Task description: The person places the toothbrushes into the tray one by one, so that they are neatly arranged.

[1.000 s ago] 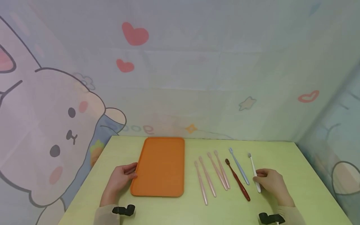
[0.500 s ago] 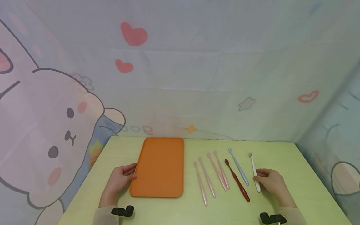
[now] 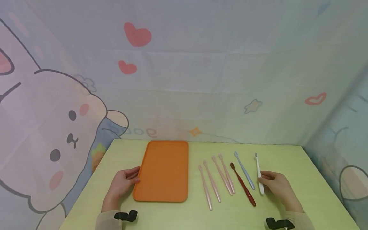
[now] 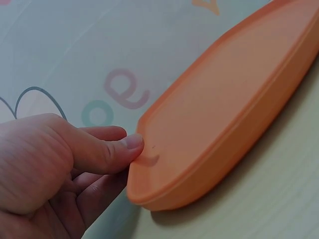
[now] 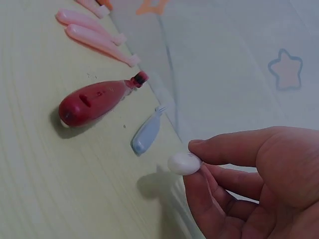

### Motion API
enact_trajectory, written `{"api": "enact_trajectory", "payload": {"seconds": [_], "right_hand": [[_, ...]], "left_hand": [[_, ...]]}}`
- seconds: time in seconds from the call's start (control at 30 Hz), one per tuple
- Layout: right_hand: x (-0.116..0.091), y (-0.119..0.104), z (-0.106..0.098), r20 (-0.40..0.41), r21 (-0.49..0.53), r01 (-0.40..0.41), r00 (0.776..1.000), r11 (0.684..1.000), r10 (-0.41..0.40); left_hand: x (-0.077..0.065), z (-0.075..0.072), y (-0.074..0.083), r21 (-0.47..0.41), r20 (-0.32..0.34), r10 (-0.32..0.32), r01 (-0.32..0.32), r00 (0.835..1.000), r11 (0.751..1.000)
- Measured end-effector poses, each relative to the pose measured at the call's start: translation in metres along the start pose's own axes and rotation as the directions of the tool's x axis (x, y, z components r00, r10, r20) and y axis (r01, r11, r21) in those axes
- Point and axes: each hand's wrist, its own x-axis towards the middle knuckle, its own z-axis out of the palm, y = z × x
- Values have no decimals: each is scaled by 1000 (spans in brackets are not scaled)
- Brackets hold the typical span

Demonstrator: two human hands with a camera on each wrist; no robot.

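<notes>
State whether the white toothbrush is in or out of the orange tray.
Out: the right hand pinches the white toothbrush, and the other toothbrushes lie between it and the orange tray.

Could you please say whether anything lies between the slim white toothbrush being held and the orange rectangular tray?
Yes: a slim light-blue toothbrush, a slim dark-red toothbrush and four slim pale-pink toothbrushes lie between the white toothbrush and the orange tray.

The tray [image 3: 161, 171] lies on the table [image 3: 166, 217] at left, my left hand [image 3: 122, 182] at its left edge. To its right lie six toothbrushes [image 3: 227, 174], heads away from me; right of those, my right hand [image 3: 276, 183] has a seventh brush [image 3: 257, 166] above the table. A backdrop [image 3: 201, 64] rises behind it all.
</notes>
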Motion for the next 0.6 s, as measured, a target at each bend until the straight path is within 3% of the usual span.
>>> {"api": "enact_trajectory", "payload": {"seconds": [0.17, 0.33, 0.6], "right_hand": [[-1, -9, 7, 42, 118, 20, 999, 993, -25], [-2, -25, 21, 65, 170, 57, 995, 984, -69], [-5, -51, 68, 140, 255, 89, 982, 963, -128]], "left_hand": [[0, 0, 1, 0, -6, 1, -1, 1000, 1000], [1, -1, 2, 20, -14, 15, -14, 1000, 1000], [1, -1, -3, 4, -11, 8, -8, 1000, 1000]]}}
